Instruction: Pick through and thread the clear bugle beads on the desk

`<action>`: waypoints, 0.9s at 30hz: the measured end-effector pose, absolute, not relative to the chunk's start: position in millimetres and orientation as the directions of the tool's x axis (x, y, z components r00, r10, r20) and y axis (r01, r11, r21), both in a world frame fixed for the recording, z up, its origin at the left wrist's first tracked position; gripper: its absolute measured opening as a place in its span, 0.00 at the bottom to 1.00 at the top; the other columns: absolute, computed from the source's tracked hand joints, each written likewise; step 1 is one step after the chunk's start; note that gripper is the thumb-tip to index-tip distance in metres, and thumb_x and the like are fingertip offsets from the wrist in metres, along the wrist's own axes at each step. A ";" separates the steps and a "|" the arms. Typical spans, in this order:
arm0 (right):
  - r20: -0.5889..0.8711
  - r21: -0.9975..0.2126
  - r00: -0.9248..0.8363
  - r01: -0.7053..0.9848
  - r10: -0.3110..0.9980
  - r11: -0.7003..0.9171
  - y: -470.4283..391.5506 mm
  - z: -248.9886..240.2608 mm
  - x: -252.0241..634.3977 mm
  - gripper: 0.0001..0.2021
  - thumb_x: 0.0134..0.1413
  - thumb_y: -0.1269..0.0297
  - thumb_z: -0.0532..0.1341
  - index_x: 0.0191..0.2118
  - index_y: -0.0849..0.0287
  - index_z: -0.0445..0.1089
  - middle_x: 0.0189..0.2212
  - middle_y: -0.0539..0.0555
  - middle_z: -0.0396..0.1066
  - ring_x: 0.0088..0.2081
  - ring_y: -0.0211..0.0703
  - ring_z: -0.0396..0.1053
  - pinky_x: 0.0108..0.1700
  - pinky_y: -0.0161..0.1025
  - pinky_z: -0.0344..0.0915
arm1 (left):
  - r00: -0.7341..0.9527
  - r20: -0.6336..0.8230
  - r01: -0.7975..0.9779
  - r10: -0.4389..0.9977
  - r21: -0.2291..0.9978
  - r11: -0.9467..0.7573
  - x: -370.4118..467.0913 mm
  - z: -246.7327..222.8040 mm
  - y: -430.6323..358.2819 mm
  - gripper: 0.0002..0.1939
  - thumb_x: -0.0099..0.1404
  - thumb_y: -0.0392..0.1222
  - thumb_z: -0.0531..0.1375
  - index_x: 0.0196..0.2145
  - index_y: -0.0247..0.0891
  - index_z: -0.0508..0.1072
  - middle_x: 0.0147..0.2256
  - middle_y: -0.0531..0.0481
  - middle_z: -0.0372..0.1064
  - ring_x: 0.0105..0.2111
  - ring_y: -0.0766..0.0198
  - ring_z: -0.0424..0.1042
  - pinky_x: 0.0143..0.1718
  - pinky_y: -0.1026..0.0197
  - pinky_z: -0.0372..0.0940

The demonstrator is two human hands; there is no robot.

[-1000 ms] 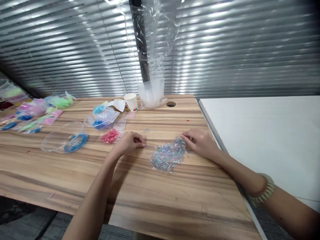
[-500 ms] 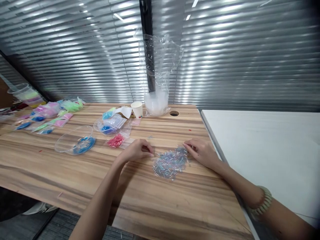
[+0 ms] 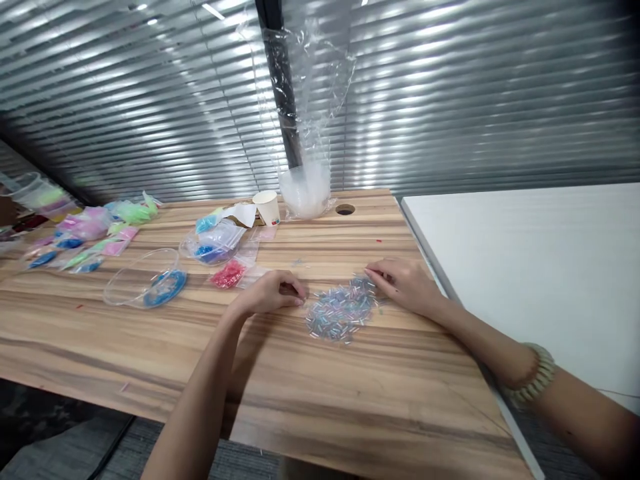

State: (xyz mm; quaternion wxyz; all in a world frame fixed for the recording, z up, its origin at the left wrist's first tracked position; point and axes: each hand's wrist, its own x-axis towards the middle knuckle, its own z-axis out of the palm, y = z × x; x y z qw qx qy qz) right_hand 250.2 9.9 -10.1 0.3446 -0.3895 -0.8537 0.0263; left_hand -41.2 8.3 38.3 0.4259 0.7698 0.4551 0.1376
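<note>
A heap of small clear, iridescent tube beads (image 3: 340,312) lies on the wooden table between my hands; whether a thin bag surrounds it I cannot tell. My left hand (image 3: 277,291) is at the heap's left edge, thumb and forefinger closed in a pinch. At the upper right edge, my right hand (image 3: 403,285) is also pinched, its fingertips touching or just beside the beads. Anything between either set of fingertips is too small to make out. A few stray beads (image 3: 299,262) lie beyond the heap.
Left of my hands are a bag of red beads (image 3: 229,274), a clear round lid (image 3: 113,288) with blue beads and several colourful bags (image 3: 90,223). Behind stand a paper cup (image 3: 267,207) and bagged plastic cups (image 3: 306,193). A white table (image 3: 530,267) adjoins at right.
The camera view has shifted slightly, so the table and its things sit a little higher in the picture. Both hands keep their pinched positions beside the bead heap.
</note>
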 end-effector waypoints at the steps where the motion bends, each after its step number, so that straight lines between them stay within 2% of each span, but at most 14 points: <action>1: 0.566 -0.312 -0.457 0.652 0.686 0.691 10.0 -10.2 250.3 0.13 0.62 0.65 0.51 0.34 0.60 0.72 0.33 0.54 0.75 0.33 0.42 0.72 0.34 0.35 0.64 | 0.546 -0.187 0.590 0.817 0.778 -0.217 -41.9 39.6 7.8 0.05 0.52 0.33 0.63 0.30 0.32 0.75 0.32 0.48 0.73 0.33 0.66 0.71 0.36 0.67 0.64; 7: 0.556 -0.311 -0.465 0.653 0.689 0.691 10.0 -9.6 250.4 0.14 0.63 0.64 0.50 0.34 0.60 0.71 0.31 0.54 0.75 0.31 0.41 0.71 0.32 0.35 0.63 | 0.541 -0.203 0.621 0.816 0.751 -0.225 -48.4 43.2 5.9 0.10 0.51 0.30 0.61 0.33 0.32 0.75 0.33 0.48 0.74 0.34 0.65 0.71 0.35 0.67 0.65; 11: 0.551 -0.321 -0.462 0.651 0.695 0.688 10.0 -10.8 250.0 0.14 0.63 0.64 0.50 0.34 0.60 0.71 0.30 0.54 0.74 0.30 0.41 0.70 0.32 0.37 0.63 | 0.441 -0.203 0.675 0.874 0.717 -0.174 -52.8 40.3 7.3 0.12 0.50 0.28 0.58 0.34 0.31 0.76 0.32 0.47 0.74 0.32 0.65 0.71 0.34 0.66 0.65; 14: 0.555 -0.323 -0.456 0.652 0.695 0.686 9.9 -11.4 249.6 0.14 0.63 0.63 0.50 0.34 0.60 0.71 0.31 0.54 0.74 0.31 0.42 0.71 0.32 0.37 0.64 | 0.400 -0.184 0.695 0.898 0.699 -0.166 -54.2 40.0 7.9 0.10 0.52 0.31 0.58 0.34 0.32 0.76 0.32 0.47 0.74 0.32 0.63 0.71 0.35 0.65 0.65; 18: 0.562 -0.323 -0.461 0.643 0.687 0.695 9.5 -11.4 249.2 0.15 0.63 0.63 0.49 0.34 0.60 0.72 0.32 0.55 0.75 0.31 0.42 0.71 0.33 0.37 0.64 | 0.435 -0.182 0.664 0.882 0.727 -0.177 -53.4 41.1 7.3 0.11 0.52 0.38 0.63 0.34 0.33 0.76 0.32 0.48 0.74 0.32 0.63 0.71 0.34 0.66 0.64; 22: 0.561 -0.307 -0.472 0.645 0.681 0.700 9.1 -10.4 249.6 0.15 0.63 0.63 0.49 0.34 0.60 0.72 0.32 0.55 0.75 0.31 0.42 0.71 0.33 0.37 0.64 | 0.443 -0.210 0.673 0.872 0.720 -0.169 -53.7 41.3 7.9 0.07 0.49 0.33 0.63 0.30 0.32 0.75 0.29 0.49 0.73 0.30 0.65 0.71 0.32 0.67 0.64; 27: 0.565 -0.298 -0.468 0.652 0.680 0.697 8.8 -9.1 250.1 0.14 0.63 0.64 0.50 0.34 0.60 0.72 0.33 0.54 0.75 0.33 0.43 0.72 0.34 0.37 0.65 | 0.427 -0.175 0.720 0.887 0.659 -0.217 -57.0 42.2 10.7 0.06 0.52 0.31 0.59 0.28 0.33 0.76 0.29 0.49 0.74 0.30 0.65 0.71 0.32 0.66 0.63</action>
